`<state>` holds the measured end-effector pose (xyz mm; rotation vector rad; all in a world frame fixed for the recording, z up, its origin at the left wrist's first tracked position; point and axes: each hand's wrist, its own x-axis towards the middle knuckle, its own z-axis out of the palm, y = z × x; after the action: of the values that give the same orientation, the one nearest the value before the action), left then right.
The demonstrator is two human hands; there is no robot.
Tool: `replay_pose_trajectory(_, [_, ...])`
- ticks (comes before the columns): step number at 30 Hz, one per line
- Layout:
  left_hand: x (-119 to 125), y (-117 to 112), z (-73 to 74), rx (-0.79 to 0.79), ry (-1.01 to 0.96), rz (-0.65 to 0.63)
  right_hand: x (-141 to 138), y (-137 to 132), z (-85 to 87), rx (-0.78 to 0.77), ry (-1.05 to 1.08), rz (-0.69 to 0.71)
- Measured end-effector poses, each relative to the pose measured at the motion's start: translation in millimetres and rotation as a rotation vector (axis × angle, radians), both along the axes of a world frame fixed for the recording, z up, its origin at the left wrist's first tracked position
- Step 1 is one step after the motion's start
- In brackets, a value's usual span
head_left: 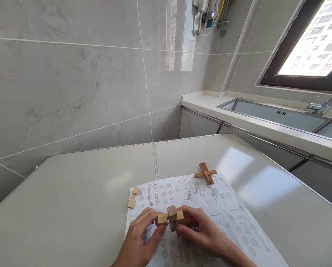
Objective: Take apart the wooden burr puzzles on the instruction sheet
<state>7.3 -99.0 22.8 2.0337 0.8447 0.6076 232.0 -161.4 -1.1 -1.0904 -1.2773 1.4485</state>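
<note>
The left hand (145, 233) and the right hand (201, 231) each pinched one side of a small, chunky clump of tan and brown wooden blocks (172, 214), over the white printed paper sheet (210, 207). It looked light, hard and a bit smooth, so its flat outer ends seemed best to hold.

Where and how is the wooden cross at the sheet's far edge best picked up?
The wooden cross is probably best pinched by its narrow arm at picture right, coming from above and that side: the arm juts out past the wider ones and looks slim.
</note>
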Motion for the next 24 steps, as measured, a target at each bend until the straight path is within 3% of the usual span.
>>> replay_pose_trajectory(13, [-1.0, -0.1, -6.5, 0.013, -0.017, 0.001, 0.2, 2.7, -3.6, 0.012, 0.015, 0.003])
replay_pose_trajectory(24, [-2.3, -0.6, -9.0, -0.069, -0.025, -0.001, 0.6, 3.1, -3.9, 0.017, -0.001, -0.005])
